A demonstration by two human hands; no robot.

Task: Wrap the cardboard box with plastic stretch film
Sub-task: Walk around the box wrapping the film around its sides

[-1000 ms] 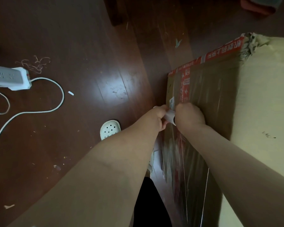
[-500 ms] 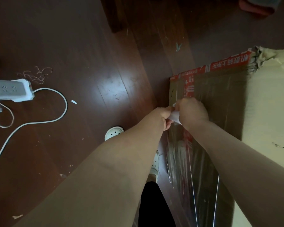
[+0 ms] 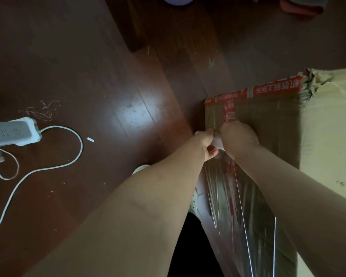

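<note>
A white roll of film [image 3: 218, 144] is held tight in the grip of both hands, the left hand [image 3: 206, 145] curled round one end and the right hand [image 3: 239, 139] round the other. The roll is held right by the side of the cardboard box [image 3: 268, 124], under its red tape [image 3: 272, 89]. Shiny film [image 3: 224, 196] is stretched along that side. The box is set on the dark floor [image 3: 108, 76]. A white power strip [image 3: 14, 132] is seen well apart on the left.

Dim, floor [image 3: 136, 112] glare, wide-angle distortion
</note>
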